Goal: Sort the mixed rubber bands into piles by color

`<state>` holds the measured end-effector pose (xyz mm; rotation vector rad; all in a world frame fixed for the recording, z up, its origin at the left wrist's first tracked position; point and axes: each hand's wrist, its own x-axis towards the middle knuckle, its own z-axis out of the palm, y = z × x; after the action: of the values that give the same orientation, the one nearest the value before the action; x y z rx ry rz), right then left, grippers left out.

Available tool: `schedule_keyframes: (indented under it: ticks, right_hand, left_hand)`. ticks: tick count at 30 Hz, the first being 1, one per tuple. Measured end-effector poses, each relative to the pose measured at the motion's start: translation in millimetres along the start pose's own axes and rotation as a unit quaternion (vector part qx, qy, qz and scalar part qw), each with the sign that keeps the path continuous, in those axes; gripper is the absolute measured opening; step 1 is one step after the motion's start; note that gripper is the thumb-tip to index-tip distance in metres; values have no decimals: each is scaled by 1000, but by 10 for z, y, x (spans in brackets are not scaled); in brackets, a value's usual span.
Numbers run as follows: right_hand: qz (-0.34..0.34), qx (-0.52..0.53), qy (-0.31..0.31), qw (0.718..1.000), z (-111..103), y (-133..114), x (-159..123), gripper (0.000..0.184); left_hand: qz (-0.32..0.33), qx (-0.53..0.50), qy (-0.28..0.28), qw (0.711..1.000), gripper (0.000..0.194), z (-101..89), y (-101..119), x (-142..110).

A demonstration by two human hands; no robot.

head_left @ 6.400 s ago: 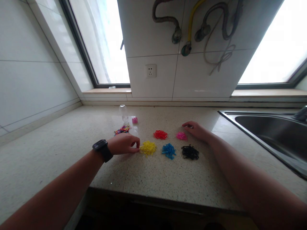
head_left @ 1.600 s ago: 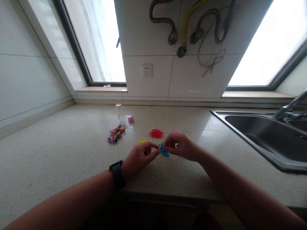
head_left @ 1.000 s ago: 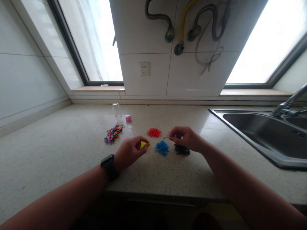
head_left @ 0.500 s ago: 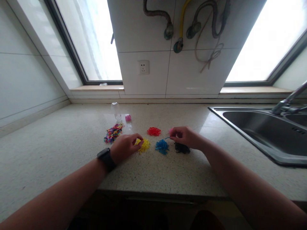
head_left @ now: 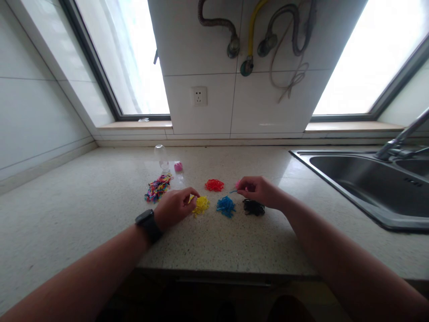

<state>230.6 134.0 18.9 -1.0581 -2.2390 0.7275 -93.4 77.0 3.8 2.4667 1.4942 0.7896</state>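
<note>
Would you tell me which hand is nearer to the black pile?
The right. The right hand is just beyond the black pile, partly over its far edge; the left hand is farther off to the left, beside the yellow pile.

The right hand point(head_left: 259, 191) hid most of the pink pile point(head_left: 237, 184) and one end of the blue band point(head_left: 233, 191) from me. I couldn't tell whether the left hand point(head_left: 176, 206) pinched anything; the right edge cut off the sink point(head_left: 355, 179).
</note>
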Motion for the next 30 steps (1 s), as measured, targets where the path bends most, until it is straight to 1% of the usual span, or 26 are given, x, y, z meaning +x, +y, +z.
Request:
schedule_keyframes:
  ticks: [5, 8, 14, 20, 24, 27, 30]
  right_hand:
    - [7, 43, 19, 999, 27, -57, 0, 24]
    - [4, 44, 16, 999, 51, -101, -11, 24]
    - [-33, -39, -17, 999, 81, -234, -32, 19]
    - [-79, -140, -45, 986, 76, -302, -23, 13]
    - [-71, -150, -20, 986, 19, -254, -26, 18]
    - [-63, -158, 2, 985, -26, -229, -33, 18]
    - [-72, -160, -3, 984, -36, -253, -42, 17]
  left_hand:
    - [7, -15, 8, 1000, 24, 13, 1, -11]
    - [10, -17, 10, 1000, 24, 13, 10, -19]
    - [16, -17, 8, 1000, 24, 9, 19, -23]
    - [9, -12, 1, 1000, 22, 10, 19, -28]
    - [11, -7, 4, 1000, 22, 9, 25, -31]
    - [13, -5, 4, 1000, 23, 8, 30, -29]
    - [11, -8, 3, 1000, 23, 10, 31, -29]
